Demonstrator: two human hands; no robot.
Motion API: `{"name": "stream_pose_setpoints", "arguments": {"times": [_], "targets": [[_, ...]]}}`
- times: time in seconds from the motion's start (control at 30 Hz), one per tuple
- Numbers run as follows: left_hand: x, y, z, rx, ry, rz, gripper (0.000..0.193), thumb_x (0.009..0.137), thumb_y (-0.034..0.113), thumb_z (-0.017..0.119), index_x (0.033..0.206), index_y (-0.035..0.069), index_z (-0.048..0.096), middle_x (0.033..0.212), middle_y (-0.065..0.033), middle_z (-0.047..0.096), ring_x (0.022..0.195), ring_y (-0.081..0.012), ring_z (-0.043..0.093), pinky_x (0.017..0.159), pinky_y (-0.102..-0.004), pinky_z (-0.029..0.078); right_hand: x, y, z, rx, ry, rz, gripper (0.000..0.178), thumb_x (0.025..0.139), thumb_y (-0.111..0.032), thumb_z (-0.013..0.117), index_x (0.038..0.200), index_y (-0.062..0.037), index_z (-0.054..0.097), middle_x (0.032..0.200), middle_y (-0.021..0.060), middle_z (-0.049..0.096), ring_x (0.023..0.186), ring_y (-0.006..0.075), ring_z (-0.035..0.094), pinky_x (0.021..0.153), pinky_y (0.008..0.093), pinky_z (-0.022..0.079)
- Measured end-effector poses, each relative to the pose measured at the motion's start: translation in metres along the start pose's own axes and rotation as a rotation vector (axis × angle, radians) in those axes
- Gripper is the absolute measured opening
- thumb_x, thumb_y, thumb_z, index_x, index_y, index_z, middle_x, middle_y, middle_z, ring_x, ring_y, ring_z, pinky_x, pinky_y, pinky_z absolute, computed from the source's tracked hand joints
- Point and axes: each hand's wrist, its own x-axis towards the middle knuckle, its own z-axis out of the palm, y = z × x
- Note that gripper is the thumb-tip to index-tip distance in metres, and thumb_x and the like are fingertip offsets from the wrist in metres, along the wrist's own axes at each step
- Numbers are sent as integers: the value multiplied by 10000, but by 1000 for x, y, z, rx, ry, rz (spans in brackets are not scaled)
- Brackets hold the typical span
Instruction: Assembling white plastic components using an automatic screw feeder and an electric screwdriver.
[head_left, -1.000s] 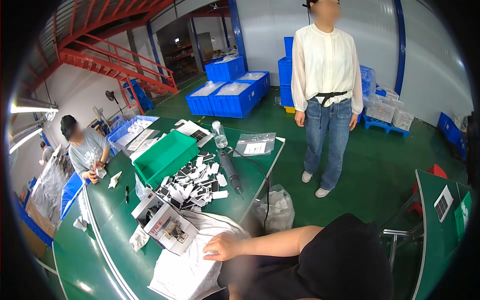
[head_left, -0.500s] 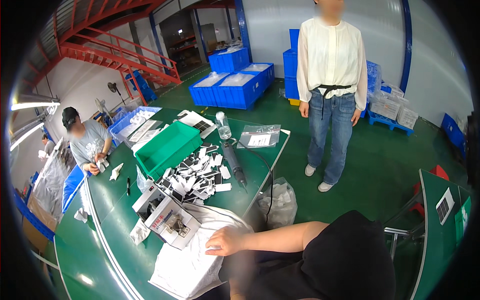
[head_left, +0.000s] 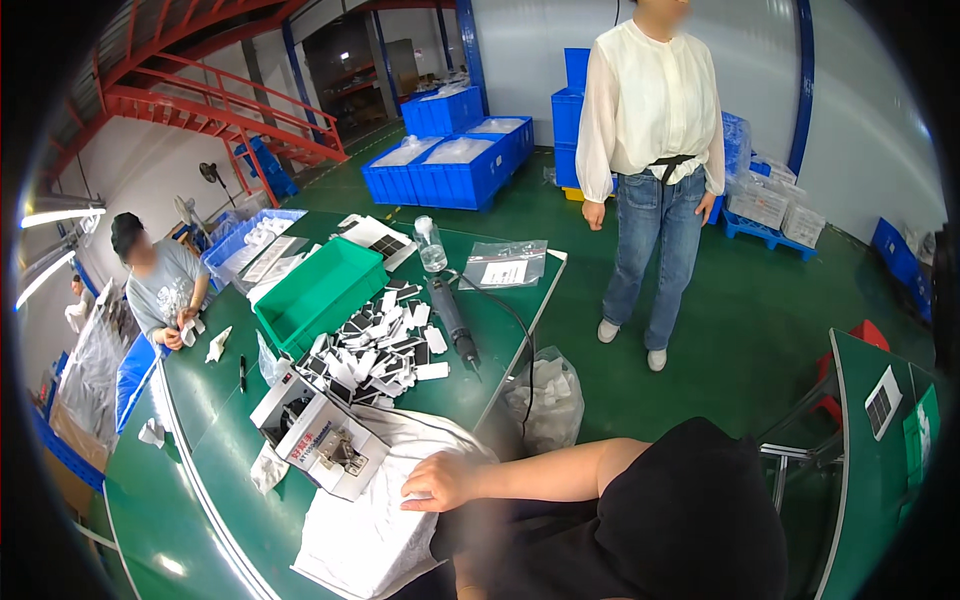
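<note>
My right hand [head_left: 440, 482] rests palm down on a white cloth [head_left: 360, 535] spread at the near edge of the green table. Its fingers lie slightly bent on the fabric and hold nothing that shows. Just beyond the fingertips, a small white boxy machine [head_left: 322, 436] with a metal mechanism at its front stands on the table, touching the cloth. A heap of small black and white flat pieces [head_left: 372, 345] lies behind the machine. My left hand is out of sight; only a bit of bare skin shows at the lower edge.
A green bin [head_left: 322, 292], a corded power screwdriver [head_left: 453, 320], a clear bottle [head_left: 430, 245] and a zip bag [head_left: 505, 265] share the table. A person in a white blouse [head_left: 655, 110] stands across the floor. A seated co-worker [head_left: 165, 285] handles small white items at the left.
The whole view has shifted slightly, so the table and boxes sit a little further left. The standing person has moved slightly. My right hand stays on the cloth.
</note>
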Motion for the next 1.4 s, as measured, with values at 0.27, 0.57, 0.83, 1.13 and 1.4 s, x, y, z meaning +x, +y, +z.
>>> {"name": "stream_pose_setpoints", "arguments": {"times": [0.27,0.57,0.83,1.13,1.4], "targets": [[11,18,20,103,-169,-25,311,976,313,579,981,19,678,842,-81,671,743,-195,625,721,-333,514,0,6,5,-28,64,-37,262,857,-334,706,770,-92,658,676,70,629,668,293,630,581,396,472],[48,38,37,204,-303,-11,323,983,318,560,971,17,677,847,-88,669,746,-199,626,726,-336,515,-5,7,-2,-24,70,-53,259,851,-309,718,761,-81,635,641,77,586,637,301,608,567,405,457],[-8,-34,-27,116,-82,-240,336,990,322,544,962,15,676,851,-93,668,749,-202,626,731,-340,515,-2,14,21,-1,78,-98,209,820,-286,737,783,-90,672,675,91,621,626,303,624,554,399,498],[-23,-4,-10,-226,18,-257,371,915,370,688,968,8,747,933,-83,736,888,-164,654,834,-309,500,9,7,2,-101,98,-96,193,754,-258,797,735,-103,683,613,61,622,558,259,614,509,369,466],[-23,-32,-5,-143,90,-281,459,928,482,620,943,43,753,944,-135,731,901,-213,672,864,-350,499,10,1,4,-25,91,-113,155,760,-203,790,766,-79,697,591,69,601,508,248,574,480,350,436]]}}
